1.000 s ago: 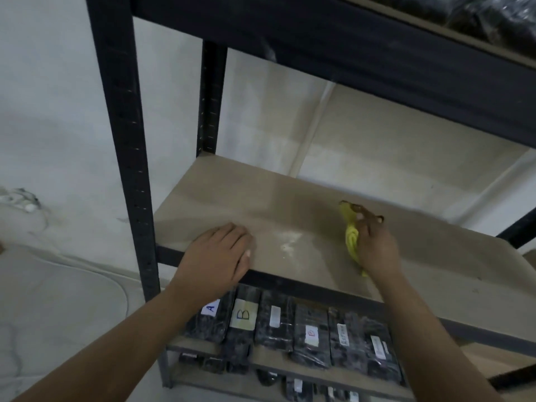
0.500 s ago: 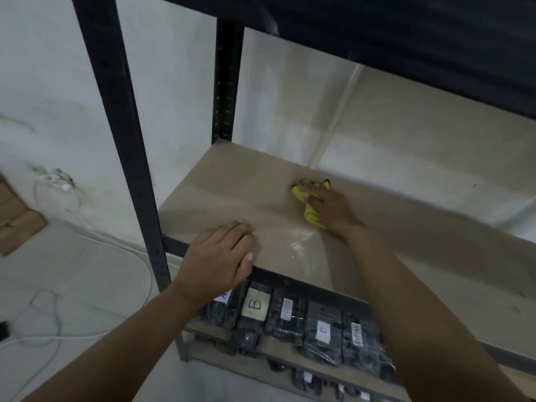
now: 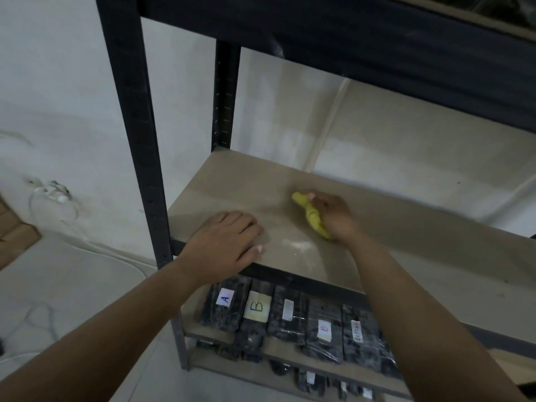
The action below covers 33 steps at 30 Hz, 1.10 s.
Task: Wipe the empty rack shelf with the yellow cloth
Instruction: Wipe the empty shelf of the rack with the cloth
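The empty rack shelf (image 3: 406, 236) is a bare beige board in a dark metal frame, with a pale dusty smear near its front edge. My right hand (image 3: 333, 213) presses a bunched yellow cloth (image 3: 311, 214) flat on the board, left of the middle. The cloth pokes out past my fingers on the left side. My left hand (image 3: 226, 245) rests palm down on the board's front left corner, fingers spread, holding nothing.
Dark upright posts (image 3: 133, 126) stand at the rack's left end and a dark beam (image 3: 377, 44) runs overhead. On the shelf below lie several black wrapped packs (image 3: 290, 314) with labels A and B. White cables (image 3: 52, 195) and cardboard (image 3: 14, 236) lie on the floor at left.
My right hand has carried the cloth from the shelf's middle leftward across the board, then drawn it back a little toward the front. The left hand has stayed put.
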### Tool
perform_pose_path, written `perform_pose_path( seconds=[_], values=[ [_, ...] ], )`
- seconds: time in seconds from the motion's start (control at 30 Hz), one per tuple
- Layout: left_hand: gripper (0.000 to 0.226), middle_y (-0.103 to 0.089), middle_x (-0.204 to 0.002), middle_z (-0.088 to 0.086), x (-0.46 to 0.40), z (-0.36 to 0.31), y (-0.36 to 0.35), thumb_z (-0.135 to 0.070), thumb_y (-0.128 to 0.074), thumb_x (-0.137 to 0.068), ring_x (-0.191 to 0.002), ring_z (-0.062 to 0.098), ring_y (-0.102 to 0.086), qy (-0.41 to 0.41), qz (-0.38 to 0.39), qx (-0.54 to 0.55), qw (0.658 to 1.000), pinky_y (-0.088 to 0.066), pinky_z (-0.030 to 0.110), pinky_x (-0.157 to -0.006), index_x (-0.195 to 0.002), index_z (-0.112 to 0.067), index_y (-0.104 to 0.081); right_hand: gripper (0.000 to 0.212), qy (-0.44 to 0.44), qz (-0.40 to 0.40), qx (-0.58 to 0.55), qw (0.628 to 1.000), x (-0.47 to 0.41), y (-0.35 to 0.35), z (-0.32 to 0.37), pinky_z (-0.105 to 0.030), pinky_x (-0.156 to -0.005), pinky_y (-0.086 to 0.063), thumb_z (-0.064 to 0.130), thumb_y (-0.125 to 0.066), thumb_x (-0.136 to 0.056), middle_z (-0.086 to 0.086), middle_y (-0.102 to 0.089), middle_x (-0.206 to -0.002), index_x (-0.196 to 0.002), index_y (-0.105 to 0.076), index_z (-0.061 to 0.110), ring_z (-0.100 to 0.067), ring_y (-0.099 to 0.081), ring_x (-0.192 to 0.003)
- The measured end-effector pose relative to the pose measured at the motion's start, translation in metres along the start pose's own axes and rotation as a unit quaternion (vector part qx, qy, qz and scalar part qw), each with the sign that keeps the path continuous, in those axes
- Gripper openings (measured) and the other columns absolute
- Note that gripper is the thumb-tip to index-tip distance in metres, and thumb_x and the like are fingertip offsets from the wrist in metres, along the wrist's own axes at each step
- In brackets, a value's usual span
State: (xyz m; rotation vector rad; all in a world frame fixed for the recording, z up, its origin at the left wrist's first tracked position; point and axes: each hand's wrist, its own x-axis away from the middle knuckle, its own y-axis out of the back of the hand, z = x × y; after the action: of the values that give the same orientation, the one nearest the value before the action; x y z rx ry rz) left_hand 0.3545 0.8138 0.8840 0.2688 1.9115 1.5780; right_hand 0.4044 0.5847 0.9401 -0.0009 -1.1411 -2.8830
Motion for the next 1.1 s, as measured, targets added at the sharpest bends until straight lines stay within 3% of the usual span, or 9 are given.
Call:
perform_pose_path(
  seconds=[0.1, 0.33, 0.4, 0.5, 0.67, 0.77, 0.87, 1.03, 1.1],
  values=[
    [0.040, -0.050, -0.117, 0.002, -0.001, 0.002, -0.001, -0.044, -0.030, -0.093, -0.109, 0.019, -0.048, -0.014, 0.021, 0.015, 1.000, -0.044, 0.034, -0.092, -0.114, -0.018, -0.051, 0.034, 0.010, 0.016, 0.146, 0.989, 0.014, -0.021, -0.010, -0.023, -0.094, -0.031, 0.029, -0.040, -0.099, -0.002, -0.054, -0.137, -0.129, -0.054, 0.023, -0.022, -0.046, -0.127],
    [0.076, -0.016, -0.157, 0.003, -0.005, 0.005, 0.000, -0.065, -0.011, -0.086, -0.144, 0.017, -0.011, -0.027, 0.112, 0.016, 0.993, -0.003, 0.026, -0.113, -0.146, -0.020, -0.018, 0.030, -0.030, 0.051, -0.011, 0.998, 0.073, -0.019, -0.005, -0.028, -0.093, -0.043, 0.037, -0.053, -0.091, -0.003, -0.068, -0.116, -0.110, -0.069, 0.020, -0.017, -0.060, -0.107],
    [0.085, -0.008, -0.158, 0.002, -0.004, 0.006, 0.001, -0.070, -0.005, -0.080, -0.145, 0.015, -0.004, -0.034, 0.137, 0.002, 0.990, 0.004, 0.025, -0.110, -0.148, -0.020, -0.010, 0.024, -0.062, 0.060, -0.086, 0.993, 0.081, -0.005, 0.002, -0.014, -0.080, -0.047, 0.033, -0.054, -0.091, 0.004, -0.070, -0.096, -0.096, -0.070, 0.016, -0.011, -0.062, -0.088],
    [0.093, -0.007, -0.157, 0.001, -0.002, 0.008, 0.001, -0.074, 0.004, -0.075, -0.145, 0.015, -0.004, -0.041, 0.145, -0.019, 0.988, 0.001, 0.027, -0.112, -0.149, -0.018, -0.008, 0.013, -0.092, -0.083, -0.181, 0.976, 0.073, 0.020, 0.003, -0.014, -0.081, -0.048, 0.026, -0.055, -0.091, 0.001, -0.068, -0.102, -0.095, -0.066, 0.021, -0.012, -0.061, -0.089],
    [0.062, -0.058, -0.129, 0.008, 0.020, -0.007, -0.013, -0.051, -0.016, -0.097, -0.120, 0.027, -0.053, -0.016, 0.010, -0.047, 0.999, -0.043, 0.040, -0.098, -0.128, -0.012, -0.051, 0.034, -0.091, -0.140, 0.103, 0.981, 0.040, 0.029, -0.034, -0.021, -0.073, -0.037, 0.024, -0.040, -0.097, -0.009, -0.060, -0.125, -0.117, -0.061, 0.007, -0.025, -0.055, -0.112],
    [0.042, -0.054, -0.132, 0.011, 0.047, -0.009, -0.035, -0.029, -0.029, -0.099, -0.124, 0.031, -0.046, -0.002, -0.077, -0.053, 0.996, -0.030, 0.042, -0.103, -0.133, -0.011, -0.045, 0.047, -0.086, -0.081, 0.238, 0.964, 0.030, 0.007, -0.055, -0.034, -0.110, -0.028, 0.038, -0.034, -0.096, -0.005, -0.037, -0.149, -0.138, -0.042, 0.019, -0.025, -0.034, -0.136],
    [0.038, -0.054, -0.131, 0.014, 0.054, -0.003, -0.053, -0.022, -0.035, -0.098, -0.125, 0.031, -0.040, -0.008, -0.135, -0.078, 0.988, -0.027, 0.043, -0.104, -0.133, -0.010, -0.044, 0.047, -0.063, -0.070, 0.290, 0.953, 0.028, -0.001, -0.052, -0.041, -0.116, -0.020, 0.033, -0.034, -0.099, -0.008, -0.029, -0.153, -0.142, -0.034, 0.014, -0.027, -0.025, -0.141],
    [0.034, -0.059, -0.125, 0.013, 0.047, 0.001, -0.065, -0.024, -0.032, -0.100, -0.120, 0.029, -0.042, -0.025, -0.191, -0.098, 0.976, -0.030, 0.042, -0.098, -0.128, -0.010, -0.047, 0.034, 0.010, -0.051, 0.217, 0.975, 0.067, -0.026, -0.027, -0.037, -0.095, -0.043, 0.034, -0.040, -0.097, -0.001, -0.057, -0.134, -0.128, -0.054, 0.030, -0.025, -0.053, -0.120],
    [0.034, -0.059, -0.125, 0.011, 0.048, 0.001, -0.065, -0.024, -0.034, -0.099, -0.120, 0.029, -0.043, -0.027, -0.207, -0.096, 0.973, -0.030, 0.042, -0.098, -0.127, -0.011, -0.048, 0.028, 0.021, -0.028, 0.119, 0.992, 0.097, -0.032, -0.012, -0.034, -0.079, -0.050, 0.038, -0.044, -0.095, -0.003, -0.073, -0.093, -0.112, -0.066, 0.031, -0.020, -0.065, -0.083]
  ],
)
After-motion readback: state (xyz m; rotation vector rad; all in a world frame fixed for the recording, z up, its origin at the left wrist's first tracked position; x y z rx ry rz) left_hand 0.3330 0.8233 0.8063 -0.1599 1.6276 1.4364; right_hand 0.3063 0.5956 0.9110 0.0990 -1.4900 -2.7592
